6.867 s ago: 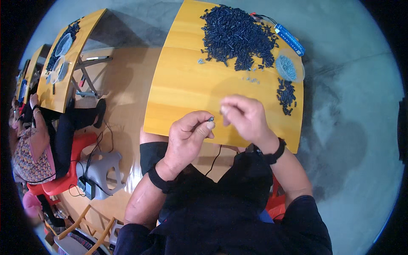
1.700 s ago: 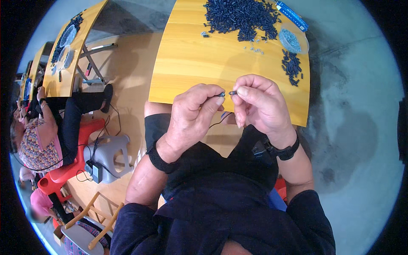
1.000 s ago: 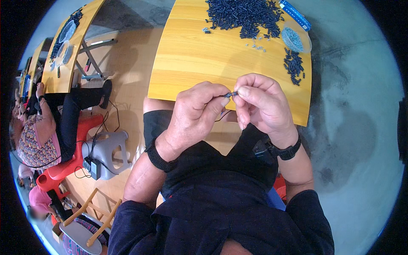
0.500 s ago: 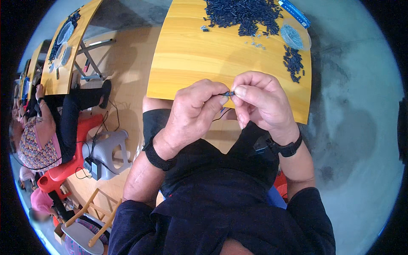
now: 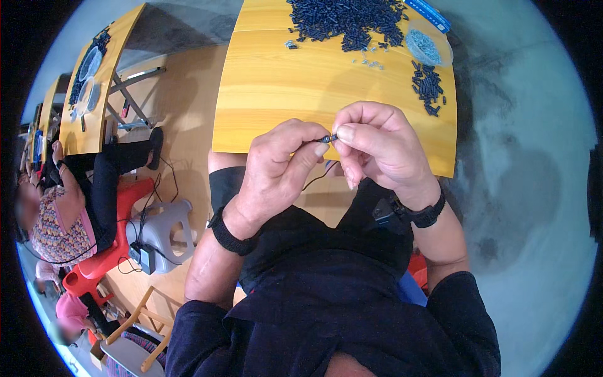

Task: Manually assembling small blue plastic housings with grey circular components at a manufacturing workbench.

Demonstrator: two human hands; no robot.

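Observation:
Over the near edge of the yellow table (image 5: 270, 88), my two hands meet at a small dark cylindrical piece (image 5: 328, 139). My left hand (image 5: 276, 166) pinches its left end between thumb and forefinger. The other end is in the pinch of my right hand (image 5: 383, 147), whose lower fingers curl loosely beneath. Fingertips cover much of the piece, so its exact kind cannot be made out. A large heap of similar short dark tubes (image 5: 352, 25) lies at the far side of the table, with a smaller group (image 5: 428, 89) at the right edge.
A clear round tub (image 5: 447, 55) of tiny silvery-blue parts stands at the table's right edge, near a blue box (image 5: 428, 14). Loose tiny parts (image 5: 370, 64) lie before the heap. To the left are another worktable (image 5: 113, 69), a seated person (image 5: 63, 220) and a grey stool (image 5: 169, 232).
The view has shifted slightly, so the table and heaps appear a little further left and higher. Both hands keep their pinch, and slightly more of the dark piece shows between the fingertips.

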